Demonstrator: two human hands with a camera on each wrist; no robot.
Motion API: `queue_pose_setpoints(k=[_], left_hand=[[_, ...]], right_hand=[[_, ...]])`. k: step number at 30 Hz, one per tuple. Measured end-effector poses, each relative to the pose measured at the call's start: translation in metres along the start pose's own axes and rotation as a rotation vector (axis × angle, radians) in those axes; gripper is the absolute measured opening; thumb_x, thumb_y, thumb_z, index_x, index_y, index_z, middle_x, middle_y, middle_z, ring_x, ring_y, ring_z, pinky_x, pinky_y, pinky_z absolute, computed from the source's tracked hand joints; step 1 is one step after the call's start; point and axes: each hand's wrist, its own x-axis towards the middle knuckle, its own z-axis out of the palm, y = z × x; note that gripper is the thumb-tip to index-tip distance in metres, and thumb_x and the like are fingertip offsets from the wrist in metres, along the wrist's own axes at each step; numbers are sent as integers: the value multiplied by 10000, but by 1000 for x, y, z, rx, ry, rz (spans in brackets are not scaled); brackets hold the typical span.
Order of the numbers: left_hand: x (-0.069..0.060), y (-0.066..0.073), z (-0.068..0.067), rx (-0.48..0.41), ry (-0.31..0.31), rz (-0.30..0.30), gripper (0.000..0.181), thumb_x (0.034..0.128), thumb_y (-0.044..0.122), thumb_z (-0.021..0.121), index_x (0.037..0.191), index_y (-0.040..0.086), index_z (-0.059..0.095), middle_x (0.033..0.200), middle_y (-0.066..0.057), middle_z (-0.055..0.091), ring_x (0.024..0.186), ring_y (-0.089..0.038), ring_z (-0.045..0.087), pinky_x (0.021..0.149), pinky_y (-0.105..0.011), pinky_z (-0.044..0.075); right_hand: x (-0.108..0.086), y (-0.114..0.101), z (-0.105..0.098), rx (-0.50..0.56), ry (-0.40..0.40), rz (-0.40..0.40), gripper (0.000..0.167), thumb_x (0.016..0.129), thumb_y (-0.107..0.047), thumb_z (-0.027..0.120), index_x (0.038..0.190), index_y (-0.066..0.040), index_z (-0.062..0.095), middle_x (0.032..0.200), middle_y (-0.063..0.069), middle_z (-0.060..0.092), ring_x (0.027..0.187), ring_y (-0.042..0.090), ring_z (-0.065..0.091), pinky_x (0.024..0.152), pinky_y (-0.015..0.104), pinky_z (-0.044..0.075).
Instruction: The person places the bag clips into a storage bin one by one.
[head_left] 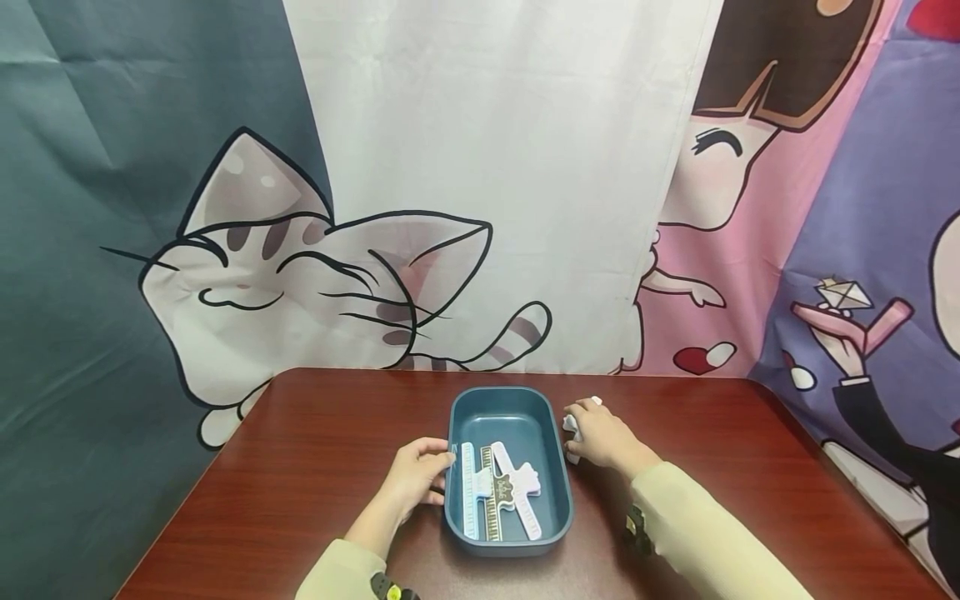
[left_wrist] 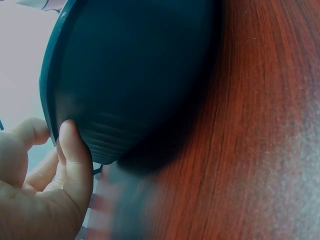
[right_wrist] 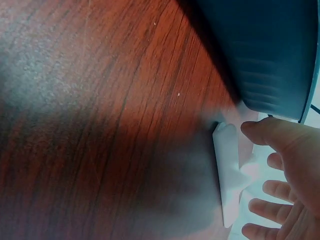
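A dark blue-green rectangular box [head_left: 501,418] stands on the table. Its left rim is pinched by my left hand [head_left: 417,477], with the thumb against the outer wall in the left wrist view. Inside lie three long-bar clips side by side: a light blue clip [head_left: 469,492], a gold-and-black patterned clip [head_left: 492,518] and a pale pink clip [head_left: 530,513] lying slanted. Right of the box, a white long-bar clip [right_wrist: 228,175] rests on the table. My right hand [head_left: 603,437] hovers over it, fingers spread around it in the right wrist view; contact cannot be made out.
The reddish-brown wooden table [head_left: 337,425] has rounded far corners. Behind it hangs a cloth backdrop [head_left: 510,125] printed with a cartoon cat and figures. The box's right wall stands close beside my right hand.
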Motion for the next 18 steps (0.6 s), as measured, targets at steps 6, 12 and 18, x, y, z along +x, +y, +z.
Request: queue_pose_setpoints(k=[6,12,18], left_hand=[[0,1,0,3,-2,-2,411,849,147,624,1208,-34,538,811,-115,658,532,-128,554,448,-290,528],[0,1,0,3,-1,5,399,845,142,623,1196,-31,545,809,-101,657,537,-132,553,445,-284,524],[0,0,0,-8,-9,9,409,848,137,615,1207,-41,532,834,-117,656,539,-129,553,442,-276,521]], right_hand=[[6,3,4,-6,-19,24,565,746,-235,771,1242,-50,574,1268,181,535,1100,354,553,872,532,511],[12,3,6,-23,-23,3,558,753,-228,770,1238,-34,570,1264,194,535,1087,348,570,858,528,517],[18,3,9,-45,-35,-17,532,773,-215,763,1226,-15,568,1222,203,552,1047,332,589,841,517,526]])
